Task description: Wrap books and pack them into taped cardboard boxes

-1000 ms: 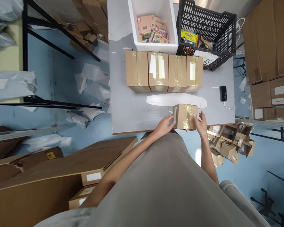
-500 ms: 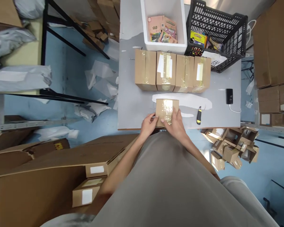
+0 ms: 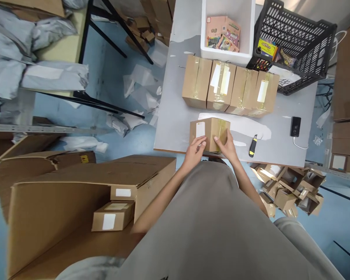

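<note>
In the head view, the left hand [image 3: 195, 153] is partly curled, its fingertips at the lower part of a taped carton [image 3: 211, 134], just below a white label [image 3: 200, 129]; whether it truly grips or only steadies the carton, I cannot tell. The right hand [image 3: 227, 148] is half open around the carton's other side — thumb laid on the face with the tape, fingers along the right edge — and has hold of it. The carton thus sits between the two hands, at the near edge of the grey worktop [image 3: 175, 132], with one corner turned toward the person. Just right of the right hand lies a black-and-yellow cutter [image 3: 252, 147], and farther right a black device [image 3: 295, 126] with a white cable [image 3: 301, 145]. Beyond both hands is a long white patch [image 3: 242, 125], then a row of four taped boxes [image 3: 243, 90], side by side. Behind the row stand a white bin [image 3: 226, 55] holding pink packets [image 3: 217, 26] and, to its right, a black crate [image 3: 309, 29]. Below and left of the left hand is a big open cardboard box [image 3: 99, 171] with a smaller labelled box [image 3: 112, 218] inside.
</note>
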A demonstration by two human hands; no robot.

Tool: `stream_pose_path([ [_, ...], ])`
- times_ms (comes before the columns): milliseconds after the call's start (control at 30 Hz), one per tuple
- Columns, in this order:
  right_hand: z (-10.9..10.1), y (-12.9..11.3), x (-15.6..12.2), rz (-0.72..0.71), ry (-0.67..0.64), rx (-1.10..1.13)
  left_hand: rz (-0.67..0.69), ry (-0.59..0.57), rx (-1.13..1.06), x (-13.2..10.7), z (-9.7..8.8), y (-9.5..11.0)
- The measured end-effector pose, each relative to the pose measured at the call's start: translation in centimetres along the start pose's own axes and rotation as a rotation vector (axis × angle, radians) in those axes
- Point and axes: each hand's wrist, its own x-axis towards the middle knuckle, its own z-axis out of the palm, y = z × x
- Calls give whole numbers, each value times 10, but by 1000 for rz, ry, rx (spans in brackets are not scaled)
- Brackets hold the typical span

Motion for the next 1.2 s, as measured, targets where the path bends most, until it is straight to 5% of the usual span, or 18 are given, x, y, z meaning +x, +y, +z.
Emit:
stream_pose_path([
  [100, -23, 17, 6, 76, 49, 81, 8, -14, 4, 14, 12, -22],
  [233, -44, 37, 13, 106, 8, 229, -158, 207, 83, 53, 8, -68],
  [367, -50, 56, 17, 144, -14, 332, -289, 151, -63, 82, 4, -101],
  [667, -32, 82, 18, 331, -62, 362, -210, 118, -80, 86, 6, -114],
  [933, -19, 78, 39, 530, 91, 130, -195, 108, -35, 87, 2, -119],
  [1067, -16, 69, 38, 438, 227, -15, -181, 120, -36, 85, 4, -120],
  [1200, -6, 68, 13, 75, 376, -253, -171, 133, -32, 84, 6, -119],
])
